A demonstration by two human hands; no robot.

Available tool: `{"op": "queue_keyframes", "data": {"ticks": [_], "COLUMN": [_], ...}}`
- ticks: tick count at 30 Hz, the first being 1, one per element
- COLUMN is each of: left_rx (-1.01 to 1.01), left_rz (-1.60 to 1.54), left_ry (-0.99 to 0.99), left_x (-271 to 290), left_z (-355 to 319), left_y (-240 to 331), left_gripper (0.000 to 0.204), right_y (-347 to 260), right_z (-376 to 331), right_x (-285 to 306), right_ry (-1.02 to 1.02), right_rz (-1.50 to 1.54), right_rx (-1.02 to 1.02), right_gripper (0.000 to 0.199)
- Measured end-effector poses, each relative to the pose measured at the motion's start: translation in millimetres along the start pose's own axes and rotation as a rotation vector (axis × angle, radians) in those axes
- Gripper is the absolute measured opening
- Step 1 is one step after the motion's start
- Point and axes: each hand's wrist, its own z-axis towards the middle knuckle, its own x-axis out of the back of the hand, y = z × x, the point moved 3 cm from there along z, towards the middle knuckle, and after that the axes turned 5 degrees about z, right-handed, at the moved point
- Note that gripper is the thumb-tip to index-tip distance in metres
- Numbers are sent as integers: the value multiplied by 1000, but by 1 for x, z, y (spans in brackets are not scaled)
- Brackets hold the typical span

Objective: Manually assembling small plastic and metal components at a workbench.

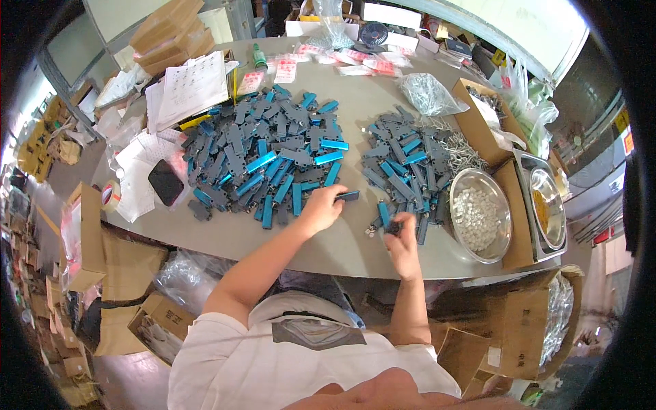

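My left hand point(321, 210) pinches a small dark grey rectangular part point(348, 196) at the near right edge of a large heap of grey-and-blue parts point(273, 147). To its right, my right hand point(404, 249) is closed around a small dark piece point(394, 228); the fingers hide much of it. A blue part point(384, 213) stands against or just beyond those fingertips; whether they touch it I cannot tell. Beyond my right hand lies a smaller heap of similar parts point(400, 160). A steel bowl point(507, 239) of small white pieces point(475, 219) stands to the right.
Loose screws point(465, 150) lie beside the smaller heap. Further right are a cardboard box point(516, 205) and a metal tray holding a second bowl point(548, 208). A black phone point(165, 183) and papers point(188, 92) lie left. Bagged parts point(427, 94) and a small fan point(374, 33) sit at the back.
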Motion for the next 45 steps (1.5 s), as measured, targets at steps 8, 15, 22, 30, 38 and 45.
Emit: {"op": "queue_keyframes", "data": {"ticks": [8, 15, 22, 30, 38, 45], "left_rx": [546, 526, 516, 406, 391, 417], "left_rz": [-936, -1132, -1241, -1138, -989, -1095], "left_ry": [-194, -405, -451, -496, -347, -461], "left_x": [15, 20, 20, 20, 29, 27], "left_z": [-46, -67, -71, -68, -65, -72], "left_y": [8, 17, 24, 34, 35, 30], "left_gripper": [27, 37, 42, 40, 35, 37], "right_y": [12, 6, 4, 8, 3, 5], "right_z": [6, 7, 3, 3, 0, -10], "right_x": [-25, -41, -42, -48, -33, -31], "right_ry": [-96, -58, -75, -31, -65, -201], "right_rz": [-13, -83, -55, -69, -366, -206], "right_rx": [-110, -75, -56, -63, -22, -54], "right_gripper": [30, 22, 22, 25, 29, 35]}}
